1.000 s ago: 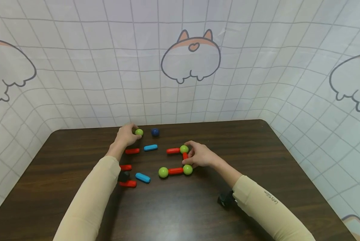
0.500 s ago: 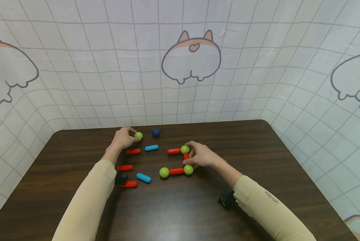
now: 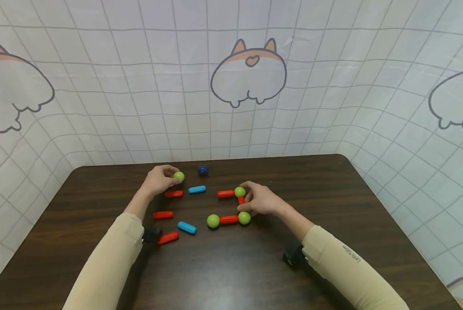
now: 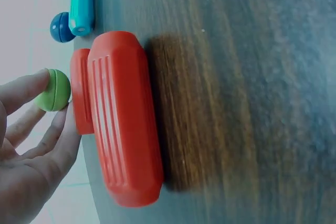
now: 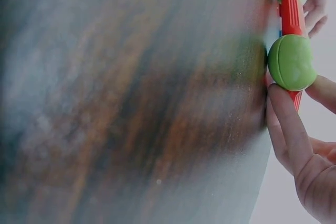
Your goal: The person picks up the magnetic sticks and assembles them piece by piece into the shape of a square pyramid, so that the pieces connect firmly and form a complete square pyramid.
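Observation:
My left hand (image 3: 159, 178) pinches a green ball (image 3: 179, 175) between thumb and fingers near the far table edge. In the left wrist view that ball (image 4: 54, 90) shows a groove round its middle. My right hand (image 3: 263, 199) holds a chain of green balls and red rods at its right side. One finger is at the far corner ball (image 3: 240, 192), the thumb by the short upright rod (image 3: 241, 200). The chain also has a near corner ball (image 3: 244, 218), a near rod (image 3: 229, 219), an end ball (image 3: 213, 221) and a far rod (image 3: 225, 193).
Loose red rods lie left of the chain: one far (image 3: 174, 194), one middle (image 3: 163, 215), one near (image 3: 168, 238) beside the left wrist camera (image 3: 151, 234). Two blue rods (image 3: 197, 189) (image 3: 187, 227) and a dark blue ball (image 3: 203, 170) lie between. A patterned curtain (image 3: 200, 107) hangs behind.
My left hand has brought the green ball slightly nearer and left. The nearest red rod has turned to a slant beside the left wrist camera. My right hand keeps its place on the chain.

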